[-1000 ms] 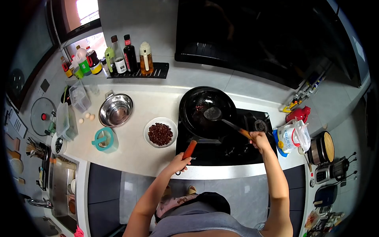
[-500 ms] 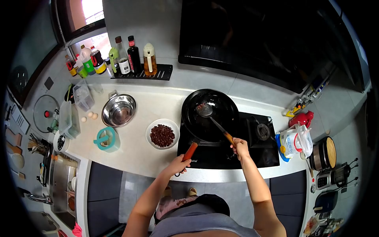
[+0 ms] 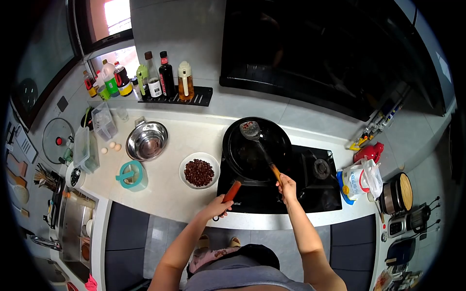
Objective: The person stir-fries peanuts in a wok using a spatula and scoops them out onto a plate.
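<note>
A black wok (image 3: 234,162) sits on the left burner of the black gas stove (image 3: 315,196). My left hand (image 3: 217,207) is closed around its reddish wooden handle (image 3: 232,189). In my right hand (image 3: 287,187) is the wooden end of a long-handled spatula (image 3: 264,154). The spatula's blade lies over the wok's far part, with small reddish bits on it. Left of the wok, a white bowl (image 3: 182,178) holds many dark red beans or similar small pieces (image 3: 199,172).
A steel basin (image 3: 147,140), a teal-lidded jug (image 3: 132,175) and several eggs (image 3: 112,145) stand left on the counter. Bottles line a black wall shelf (image 3: 201,96). Right of the stove are a white plastic bag (image 3: 361,179) and a red container (image 3: 369,152). A range hood (image 3: 291,53) hangs above.
The spatula blade has moved up toward the wok's far rim, now carrying bits, and my right hand has shifted slightly left. My left hand stays on the wok handle. The camera view tilted slightly.
</note>
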The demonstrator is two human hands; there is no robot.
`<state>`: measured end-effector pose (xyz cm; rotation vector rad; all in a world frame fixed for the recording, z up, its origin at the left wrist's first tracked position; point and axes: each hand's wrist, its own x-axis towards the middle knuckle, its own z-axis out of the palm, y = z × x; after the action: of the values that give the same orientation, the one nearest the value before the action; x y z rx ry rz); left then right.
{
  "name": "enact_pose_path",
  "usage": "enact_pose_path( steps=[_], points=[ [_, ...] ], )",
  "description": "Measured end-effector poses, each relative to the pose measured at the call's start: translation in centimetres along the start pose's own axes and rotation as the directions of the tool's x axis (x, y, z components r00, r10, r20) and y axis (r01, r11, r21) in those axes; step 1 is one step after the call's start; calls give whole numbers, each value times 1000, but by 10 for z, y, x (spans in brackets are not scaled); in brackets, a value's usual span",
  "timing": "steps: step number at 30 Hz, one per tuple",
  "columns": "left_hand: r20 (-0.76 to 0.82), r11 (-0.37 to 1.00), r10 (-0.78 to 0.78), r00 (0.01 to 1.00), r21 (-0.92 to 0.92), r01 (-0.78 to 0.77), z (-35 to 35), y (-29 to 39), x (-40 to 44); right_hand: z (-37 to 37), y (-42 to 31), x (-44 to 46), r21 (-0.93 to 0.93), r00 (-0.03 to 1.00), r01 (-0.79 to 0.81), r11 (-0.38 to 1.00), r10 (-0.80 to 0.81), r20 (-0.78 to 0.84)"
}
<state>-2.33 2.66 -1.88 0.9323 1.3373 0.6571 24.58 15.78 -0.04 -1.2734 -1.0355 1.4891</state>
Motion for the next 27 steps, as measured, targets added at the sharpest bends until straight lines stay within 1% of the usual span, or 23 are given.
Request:
enact_pose_path(
  steps=[2, 4, 6, 7, 8, 11, 14, 16, 19, 22, 23, 27],
  points=[
    [1, 1000, 9, 1000, -2, -9, 0, -2, 1, -16, -5, -8, -20, 1000, -6, 1000, 6, -1],
    [1, 1000, 18, 1000, -1, -18, 1, -2, 1, -39, -22, -22, -36, 998, -62, 997, 63, 21],
    [2, 1000, 2, 1000, -8, -2, 1, 0, 0, -63, -45, -37, -134, 995, -86, 987, 93, 46],
    [2, 1000, 7, 1000, -1, -7, 1, -2, 1, -71, -58, -43, -146, 987, -146, 978, 154, 38],
    [5, 1000, 5, 1000, 3, -5, 1, -3, 1, -81, -66, -45, -192, 985, -148, 970, 161, 55],
    [11, 1000, 3, 1000, 14, -3, 0, 0, 0, -85, -89, -45, -313, 970, -216, 925, 239, 35],
    [7, 1000, 6, 1000, 5, -6, 0, 2, -2, -76, -91, -28, -378, 962, -231, 896, 268, 48],
    [4, 1000, -2, 1000, 14, 2, 0, 2, -1, -62, -86, -15, -359, 965, -221, 907, 256, 51],
    [-1, 1000, -9, 1000, 3, 9, 2, 2, -2, -47, -75, 3, -318, 958, -245, 916, 280, 68],
    [5, 1000, -8, 1000, 0, 8, 0, 0, 1, -39, -60, 16, -219, 959, -253, 942, 274, 71],
    [8, 1000, -2, 1000, 2, 2, 0, -3, 2, -36, -55, 20, -184, 958, -270, 945, 283, 46],
    [20, 1000, -9, 1000, 21, 8, -3, -4, 4, -27, -27, 29, -106, 977, -205, 973, 210, 42]
  ],
)
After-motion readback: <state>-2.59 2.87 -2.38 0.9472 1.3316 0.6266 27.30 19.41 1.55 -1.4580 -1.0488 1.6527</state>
